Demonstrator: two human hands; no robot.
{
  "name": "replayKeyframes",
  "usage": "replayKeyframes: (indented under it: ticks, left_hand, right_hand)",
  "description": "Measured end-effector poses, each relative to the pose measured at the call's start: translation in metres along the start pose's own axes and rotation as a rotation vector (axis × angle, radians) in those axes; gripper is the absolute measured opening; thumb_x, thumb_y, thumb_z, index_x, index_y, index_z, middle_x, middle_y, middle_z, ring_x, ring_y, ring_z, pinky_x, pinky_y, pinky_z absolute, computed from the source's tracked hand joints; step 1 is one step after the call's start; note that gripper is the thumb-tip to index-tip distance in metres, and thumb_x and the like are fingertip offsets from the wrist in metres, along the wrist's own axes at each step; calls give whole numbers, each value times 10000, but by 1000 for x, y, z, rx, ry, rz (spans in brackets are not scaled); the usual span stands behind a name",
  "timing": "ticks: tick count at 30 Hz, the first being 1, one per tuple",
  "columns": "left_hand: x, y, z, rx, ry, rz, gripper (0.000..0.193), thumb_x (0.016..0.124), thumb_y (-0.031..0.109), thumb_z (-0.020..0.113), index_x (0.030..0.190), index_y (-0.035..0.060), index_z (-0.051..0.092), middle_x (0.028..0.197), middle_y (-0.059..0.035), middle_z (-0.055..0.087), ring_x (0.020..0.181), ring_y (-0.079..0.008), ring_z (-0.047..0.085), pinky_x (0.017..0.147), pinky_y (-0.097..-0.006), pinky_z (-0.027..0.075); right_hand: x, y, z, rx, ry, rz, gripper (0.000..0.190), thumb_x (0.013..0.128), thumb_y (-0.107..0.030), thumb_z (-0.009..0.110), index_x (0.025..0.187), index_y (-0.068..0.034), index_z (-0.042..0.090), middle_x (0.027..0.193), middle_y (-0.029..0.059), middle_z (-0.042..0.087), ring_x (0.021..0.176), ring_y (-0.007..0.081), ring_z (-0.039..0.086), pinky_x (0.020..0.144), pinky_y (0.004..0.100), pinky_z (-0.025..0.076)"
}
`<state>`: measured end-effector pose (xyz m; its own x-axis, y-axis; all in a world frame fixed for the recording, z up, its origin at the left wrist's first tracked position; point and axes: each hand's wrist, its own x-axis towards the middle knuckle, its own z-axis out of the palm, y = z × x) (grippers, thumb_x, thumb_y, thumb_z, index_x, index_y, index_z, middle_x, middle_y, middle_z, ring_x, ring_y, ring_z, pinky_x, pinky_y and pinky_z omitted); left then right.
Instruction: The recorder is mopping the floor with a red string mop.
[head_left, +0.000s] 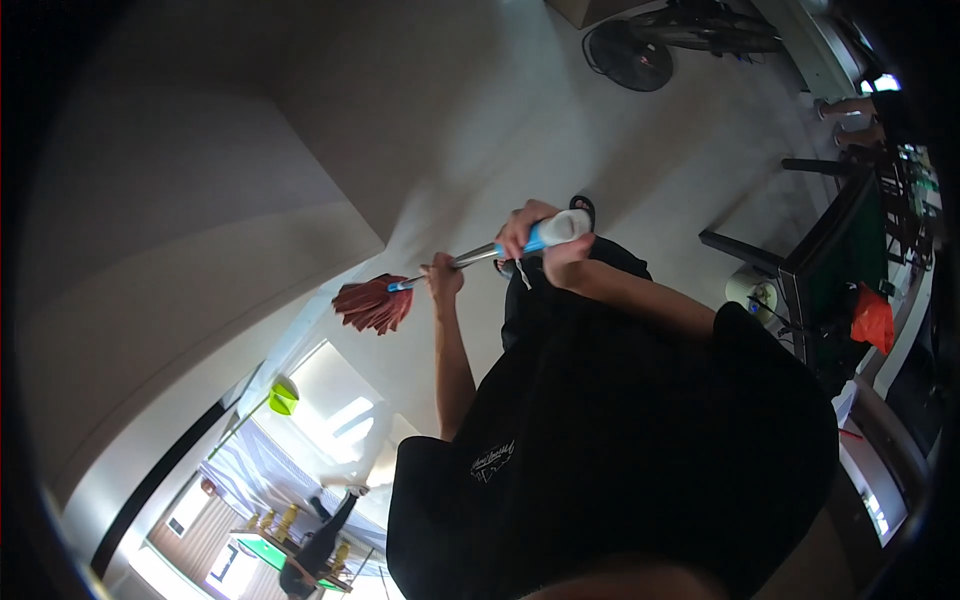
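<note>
My left hand (444, 276) is closed around the metal shaft of a mop (475, 256), close above its head. The mop head (375, 303), of reddish-brown strips, spreads out to the left near the foot of a wall; I cannot tell whether it touches the floor. My right hand (568, 259) grips the blue sleeve (534, 238) near the upper end of the handle, which hides part of the hand. A white end piece (566, 227) tops the handle, nearest the camera. A black sandal (583, 206) shows beyond it on one foot.
A wall corner (381, 244) juts in from the left. Farther off are a light green dustpan (283, 397) and a person (322, 544) beside a green-topped table. To the right stand a dark-framed table (840, 255), a white bin (750, 292) and another person's legs (855, 124). A black fan (637, 61) is ahead.
</note>
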<state>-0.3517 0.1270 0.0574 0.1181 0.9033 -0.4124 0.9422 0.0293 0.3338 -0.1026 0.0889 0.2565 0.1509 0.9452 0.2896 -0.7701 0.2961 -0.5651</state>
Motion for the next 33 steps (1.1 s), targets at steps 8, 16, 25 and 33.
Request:
replayKeyframes:
  ticks: [8,16,25,33]
  left_hand:
    - [28,220,105,-420,-107,761,109,739,142,630,829,85,604,769,-135,632,765,-307,594,703,-423,450]
    - [-3,450,169,-685,-888,702,83,799,123,643,846,76,592,681,-130,574,699,-260,560,670,-362,431]
    - [-64,581,182,-587,-1257,912,314,968,360,424,1075,123,601,787,-83,549,727,-192,508,676,-329,431]
    - [-55,544,254,-574,-1610,-437,405,883,532,491,904,130,535,551,32,475,453,-140,470,447,-303,432]
  right_hand:
    - [-13,-166,-42,-986,-182,-5,828,585,-891,481,703,-72,501,699,52,548,658,260,563,659,335,438]
    - [-39,-275,-36,-1481,-264,-92,694,501,-674,757,728,-73,495,665,58,547,620,287,547,602,363,407]
    - [-101,-339,-76,-1616,448,-199,708,453,-653,786,773,-99,483,1080,147,501,1035,343,459,947,493,312]
    - [-164,-243,-163,-683,1253,-2,737,838,-359,664,1387,-52,280,1471,195,166,1387,323,164,1101,454,195]
